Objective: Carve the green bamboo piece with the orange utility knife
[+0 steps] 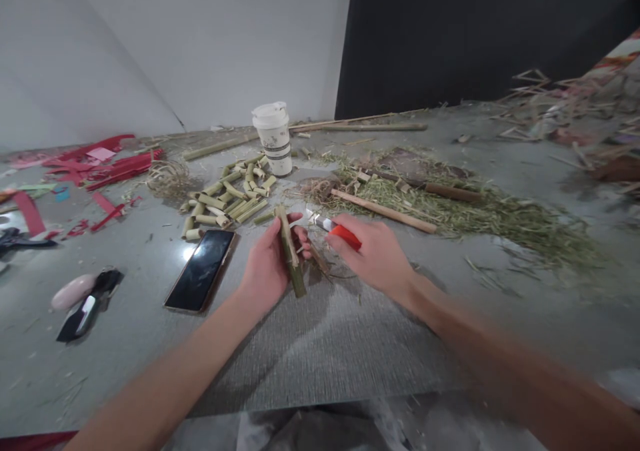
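My left hand (270, 267) is wrapped round a short piece of green bamboo (289, 254), held tilted, its upper face peeled pale. In my right hand (377, 251) is a utility knife (346, 235) with an orange-red handle. Its metal blade end points left toward the bamboo, a small gap apart from it. Thin strips lie close under both hands. Beyond my left hand is a pile of cut bamboo pieces (230, 197) on the grey table (320, 357). A wooden stick (385, 212) rests behind my right hand.
Left of my hands lies a smartphone (201, 271). A lidded paper cup (273, 141) stands behind the bamboo pile. Green shavings (500, 224) spread to the right. Red strips (115, 171) and a pink oval object (73, 292) are at the left. A wall (210, 44) borders the table's back.
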`<state>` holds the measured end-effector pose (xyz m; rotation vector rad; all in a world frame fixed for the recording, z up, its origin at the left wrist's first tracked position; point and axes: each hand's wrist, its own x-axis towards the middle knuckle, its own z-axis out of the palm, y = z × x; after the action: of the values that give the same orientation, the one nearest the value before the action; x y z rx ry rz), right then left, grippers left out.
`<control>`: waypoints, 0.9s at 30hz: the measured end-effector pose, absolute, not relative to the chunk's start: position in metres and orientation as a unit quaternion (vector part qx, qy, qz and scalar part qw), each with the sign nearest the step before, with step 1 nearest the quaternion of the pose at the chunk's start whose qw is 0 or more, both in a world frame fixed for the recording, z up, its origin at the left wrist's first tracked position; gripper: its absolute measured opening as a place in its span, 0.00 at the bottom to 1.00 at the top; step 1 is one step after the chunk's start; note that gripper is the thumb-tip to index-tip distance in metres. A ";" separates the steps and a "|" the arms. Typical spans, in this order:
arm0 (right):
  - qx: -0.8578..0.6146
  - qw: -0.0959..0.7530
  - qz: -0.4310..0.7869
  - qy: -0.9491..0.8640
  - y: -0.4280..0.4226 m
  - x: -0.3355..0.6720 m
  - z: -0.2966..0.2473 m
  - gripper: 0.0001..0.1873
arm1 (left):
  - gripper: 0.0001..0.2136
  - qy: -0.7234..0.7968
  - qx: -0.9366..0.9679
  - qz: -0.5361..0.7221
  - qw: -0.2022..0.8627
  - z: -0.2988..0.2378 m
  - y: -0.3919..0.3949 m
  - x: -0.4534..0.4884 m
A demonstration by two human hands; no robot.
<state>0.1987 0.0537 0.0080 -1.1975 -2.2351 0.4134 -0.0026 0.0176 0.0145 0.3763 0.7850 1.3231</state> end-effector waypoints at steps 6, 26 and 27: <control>-0.452 0.268 0.161 -0.835 0.053 0.198 0.010 0.15 | 0.17 0.357 0.171 0.594 0.700 0.015 0.018 -0.003; -0.438 0.272 0.168 -0.840 0.052 0.198 0.010 0.14 | 0.03 0.331 0.278 0.593 0.679 0.008 0.012 0.001; -0.435 0.271 0.170 -0.841 0.052 0.198 0.011 0.15 | 0.02 0.332 0.289 0.592 0.675 0.008 0.011 0.002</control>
<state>0.1981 0.0516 0.0107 -1.1723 -2.2660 0.4573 0.0017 0.0109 0.0076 0.6496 0.7473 1.3303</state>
